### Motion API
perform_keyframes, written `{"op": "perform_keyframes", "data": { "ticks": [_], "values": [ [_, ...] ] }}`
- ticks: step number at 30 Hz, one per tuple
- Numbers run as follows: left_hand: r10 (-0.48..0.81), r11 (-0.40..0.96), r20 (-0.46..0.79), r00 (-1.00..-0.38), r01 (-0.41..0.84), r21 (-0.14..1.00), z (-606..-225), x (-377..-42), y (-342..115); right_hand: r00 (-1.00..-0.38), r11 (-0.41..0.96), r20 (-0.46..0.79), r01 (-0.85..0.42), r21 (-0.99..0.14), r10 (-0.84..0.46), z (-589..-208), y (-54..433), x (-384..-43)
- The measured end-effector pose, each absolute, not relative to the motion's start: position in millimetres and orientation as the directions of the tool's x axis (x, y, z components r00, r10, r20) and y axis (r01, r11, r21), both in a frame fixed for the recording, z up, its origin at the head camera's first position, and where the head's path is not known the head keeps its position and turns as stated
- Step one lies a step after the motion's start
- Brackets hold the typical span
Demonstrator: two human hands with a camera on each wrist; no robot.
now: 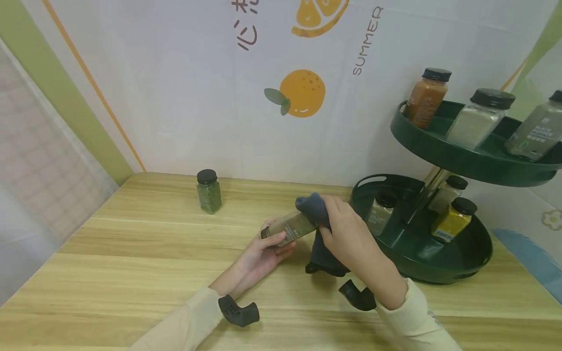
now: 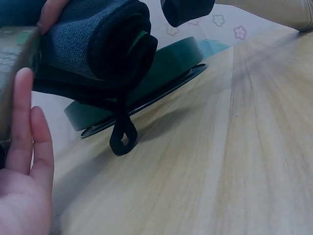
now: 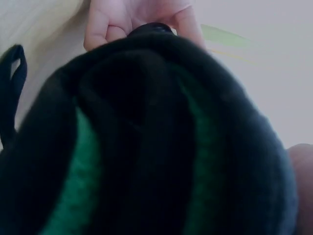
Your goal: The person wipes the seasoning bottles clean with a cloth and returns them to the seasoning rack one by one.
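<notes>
A clear spice jar with a black cap lies tilted in my left hand, thumb along its side and fingers beneath. My right hand grips a dark blue cloth wrapped over the jar's far end, which it hides. Part of the cloth hangs down toward the table. In the left wrist view, the cloth bulges beside the jar, and a small loop dangles from it. The right wrist view is mostly filled by the cloth, with green on its inner folds and my left hand beyond.
A jar of green herbs stands at the table's back left. On the right is a dark green two-tier rack. Its upper tier bears an orange-brown jar and others; below stand several more, including a yellow one.
</notes>
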State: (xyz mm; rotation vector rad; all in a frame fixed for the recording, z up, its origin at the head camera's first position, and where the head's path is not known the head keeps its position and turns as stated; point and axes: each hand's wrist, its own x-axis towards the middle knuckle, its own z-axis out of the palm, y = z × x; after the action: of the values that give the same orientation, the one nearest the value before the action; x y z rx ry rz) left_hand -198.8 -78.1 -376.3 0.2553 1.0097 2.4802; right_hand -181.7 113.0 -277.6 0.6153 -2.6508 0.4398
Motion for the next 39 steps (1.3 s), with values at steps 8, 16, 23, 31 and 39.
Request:
{"op": "perform_keyframes", "data": {
  "ticks": [8, 16, 23, 31, 39],
  "values": [
    [0.458, -0.646, 0.027, -0.888, -0.312, 0.696, -375, -198, -76, -0.855, 0.865, 0.367, -0.459, -0.204, -0.367, -277, 115, -184],
    [0.411, -0.685, 0.016, -0.911, -0.297, 0.665, -374, -198, -75, -0.91, 0.913, 0.228, -0.383, -0.14, -0.346, -275, 115, -182],
    [0.388, -0.73, 0.023, -0.921, -0.292, 0.618, -376, -200, -75, -0.94, 0.957, 0.196, -0.289, -0.029, -0.278, -279, 123, -186],
    [0.409, -0.711, 0.028, -0.912, -0.299, 0.637, -376, -200, -75, -0.896, 0.917, 0.373, -0.337, -0.213, -0.243, -273, 130, -189],
    [0.431, -0.663, 0.004, -0.902, -0.313, 0.68, -376, -198, -76, -0.848, 0.847, 0.33, -0.492, -0.199, -0.415, -279, 115, -184]
  ]
}}
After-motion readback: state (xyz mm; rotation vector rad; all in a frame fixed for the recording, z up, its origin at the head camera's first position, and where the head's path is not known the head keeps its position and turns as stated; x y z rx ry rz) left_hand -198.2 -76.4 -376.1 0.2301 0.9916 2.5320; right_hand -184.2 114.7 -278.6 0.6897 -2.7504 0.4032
